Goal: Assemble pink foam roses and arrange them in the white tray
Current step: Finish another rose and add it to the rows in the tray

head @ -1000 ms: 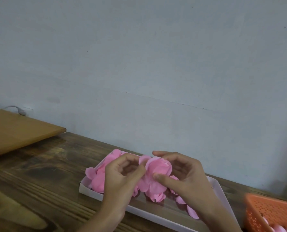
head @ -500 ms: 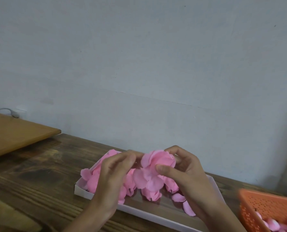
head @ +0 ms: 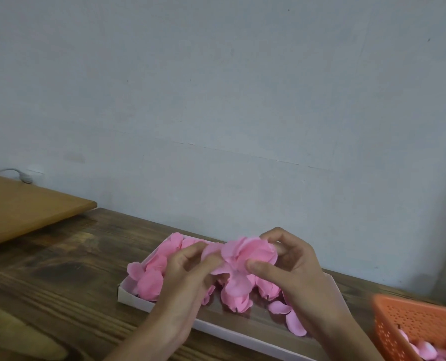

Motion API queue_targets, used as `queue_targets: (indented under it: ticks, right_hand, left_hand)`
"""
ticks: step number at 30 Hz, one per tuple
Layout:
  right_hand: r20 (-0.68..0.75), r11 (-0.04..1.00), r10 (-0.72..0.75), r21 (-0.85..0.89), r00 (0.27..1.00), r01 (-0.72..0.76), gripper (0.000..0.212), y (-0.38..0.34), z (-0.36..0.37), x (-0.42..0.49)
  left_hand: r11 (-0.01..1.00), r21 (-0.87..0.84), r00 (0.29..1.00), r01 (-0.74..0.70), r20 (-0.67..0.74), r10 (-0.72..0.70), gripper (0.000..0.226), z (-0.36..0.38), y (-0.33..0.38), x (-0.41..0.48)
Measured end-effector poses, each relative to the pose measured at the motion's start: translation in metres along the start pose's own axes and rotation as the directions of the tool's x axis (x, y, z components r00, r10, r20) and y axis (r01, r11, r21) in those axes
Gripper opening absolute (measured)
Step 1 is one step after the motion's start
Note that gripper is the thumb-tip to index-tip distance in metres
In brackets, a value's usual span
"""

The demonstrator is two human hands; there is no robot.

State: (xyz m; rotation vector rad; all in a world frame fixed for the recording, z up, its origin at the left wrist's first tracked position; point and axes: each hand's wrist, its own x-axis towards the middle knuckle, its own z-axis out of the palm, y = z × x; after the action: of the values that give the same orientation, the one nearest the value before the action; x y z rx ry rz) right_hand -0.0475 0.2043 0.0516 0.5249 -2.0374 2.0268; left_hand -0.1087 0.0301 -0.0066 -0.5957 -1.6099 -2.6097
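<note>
Both hands have lifted slightly, left hand (head: pixel 188 272) and right hand (head: pixel 292 269) each in a pinching grip on the pink foam rose (head: pixel 245 256)

In front of you the dark wooden counter (head: pixel 60 277) carries the white tray (head: pixel 149 304) in the middle, an orange basket (head: pixel 409 321) at your right, and a lighter wooden board (head: pixel 21 209) at your far left.

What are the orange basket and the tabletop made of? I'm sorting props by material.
Orange basket: apparently moulded plastic, matte, its wall perforated with rows of small holes. Tabletop: looks like dark-stained wood with visible grain and a slight sheen, though it could be a laminate.
</note>
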Motion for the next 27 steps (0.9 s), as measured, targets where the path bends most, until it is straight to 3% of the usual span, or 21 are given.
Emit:
queue_targets:
  ticks: [3,6,10,13,16,22,24,27]
  right_hand:
    - [0.023,1.000,-0.004,0.031,1.000,0.003,0.020,0.001,0.009,0.000]
    - [0.014,1.000,-0.007,-0.020,1.000,0.007,0.017,0.007,0.021,0.002]
    - [-0.030,0.988,0.044,-0.144,0.999,-0.048,0.017,0.022,0.031,0.005]
    - [-0.014,0.961,0.062,-0.269,0.998,-0.064,0.020,0.031,0.032,0.006]
    - [-0.007,0.913,0.046,-0.407,0.999,-0.045,0.024,0.038,0.031,0.007]
    - [0.049,0.879,0.031,-0.477,0.998,-0.004,0.016,0.042,0.036,0.004]
    - [0.000,0.825,0.001,-0.565,1.000,-0.001,0.019,0.043,0.040,0.003]
    - [-0.033,0.584,-0.088,-0.811,0.996,0.024,0.037,0.047,0.043,0.003]
  left_hand:
    - [0.992,-0.105,0.998,0.066,0.027,-0.063,0.054,0.004,0.003,-0.004]
    - [0.947,-0.306,0.993,0.098,-0.026,-0.111,0.048,0.005,0.003,-0.007]
    - [0.796,-0.582,0.976,0.166,-0.020,-0.218,0.064,0.002,-0.006,-0.004]
    - [0.759,-0.609,0.962,0.232,0.030,-0.271,0.072,0.002,-0.012,0.002]
    - [0.757,-0.608,0.946,0.240,-0.027,-0.322,0.081,0.002,-0.021,0.005]
    - [0.725,-0.630,0.876,0.279,-0.143,-0.461,0.063,0.014,-0.031,0.000]
    - [0.725,-0.626,0.865,0.287,-0.156,-0.477,0.061,0.018,-0.030,-0.001]
    - [0.728,-0.619,0.851,0.295,-0.176,-0.495,0.063,0.017,-0.033,-0.001]
